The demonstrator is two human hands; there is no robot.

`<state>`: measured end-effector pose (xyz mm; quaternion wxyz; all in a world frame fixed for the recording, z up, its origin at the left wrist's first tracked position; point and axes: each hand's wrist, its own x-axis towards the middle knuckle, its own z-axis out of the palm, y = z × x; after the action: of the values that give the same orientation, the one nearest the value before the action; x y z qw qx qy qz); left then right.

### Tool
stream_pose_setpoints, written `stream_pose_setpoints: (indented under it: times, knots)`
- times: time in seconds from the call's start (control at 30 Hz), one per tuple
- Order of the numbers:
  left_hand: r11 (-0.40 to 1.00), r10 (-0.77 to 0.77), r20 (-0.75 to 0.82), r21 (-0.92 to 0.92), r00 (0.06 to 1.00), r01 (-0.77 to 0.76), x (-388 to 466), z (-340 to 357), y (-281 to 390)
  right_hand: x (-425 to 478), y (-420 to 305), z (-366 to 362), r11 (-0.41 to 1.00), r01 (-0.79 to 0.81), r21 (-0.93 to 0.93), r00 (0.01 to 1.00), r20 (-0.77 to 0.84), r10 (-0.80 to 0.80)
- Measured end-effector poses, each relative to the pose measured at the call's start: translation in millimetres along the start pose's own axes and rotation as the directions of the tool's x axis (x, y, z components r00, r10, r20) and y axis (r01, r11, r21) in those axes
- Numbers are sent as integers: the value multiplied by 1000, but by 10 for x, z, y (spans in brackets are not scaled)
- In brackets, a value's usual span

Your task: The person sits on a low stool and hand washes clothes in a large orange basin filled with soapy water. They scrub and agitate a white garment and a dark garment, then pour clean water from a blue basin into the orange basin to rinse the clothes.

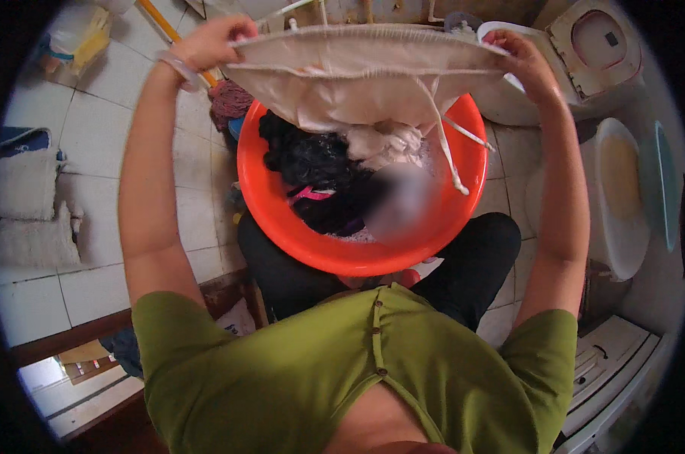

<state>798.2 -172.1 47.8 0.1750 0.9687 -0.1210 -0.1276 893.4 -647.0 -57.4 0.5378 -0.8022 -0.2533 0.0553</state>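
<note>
A pale beige drawstring garment (348, 93) is stretched by its waistband between my raised hands. At the waistband's left end, my left hand (220, 42) grips the edge. Its right end is pinched in my right hand (515, 57). White drawstrings (442, 136) dangle from the band on the right. The garment's lower part hangs into an orange-red plastic basin (362, 264), which stands between my knees. Dark wet clothes (308, 156) lie in the basin with a pink strip (314, 194) among them, and suds show around them. Part of the basin's contents is blurred.
A mop head (229, 105) with an orange handle rests on the tiled floor beyond the basin's left. White and blue basins (626, 238) stand on edge at the right, below a white appliance with a lid (598, 45). Grey cloth mats (24, 210) lie at far left.
</note>
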Motion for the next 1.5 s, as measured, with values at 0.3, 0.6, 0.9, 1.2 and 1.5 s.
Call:
stream_pose_setpoints:
  times: [0.3, 0.6, 0.9, 1.2, 1.5]
  knots:
    - [800, -249, -139, -587, 959, 123, 356, 847, -693, 108, 513, 460, 708, -184, -682, 955, -294, -34]
    - [501, -69, -370, -816, 926, -289, 949, 846, 391, 71, -443, 1803, 857, 444, -263, 857, -155, -492]
    - [391, -186, -406, -866, 895, -311, 986, 714, 537, 273, -637, 1429, 972, 154, -176, 962, -198, -188]
    - [163, -42, -579, -808, 815, -566, 768, 465, 746, 321, -1627, 969, 930, 70, -360, 995, -43, -92]
    - [754, 296, -830, -100, 472, -649, 593, 1567, 1275, 410, -1405, 1067, 995, 34, 98, 998, -51, -29]
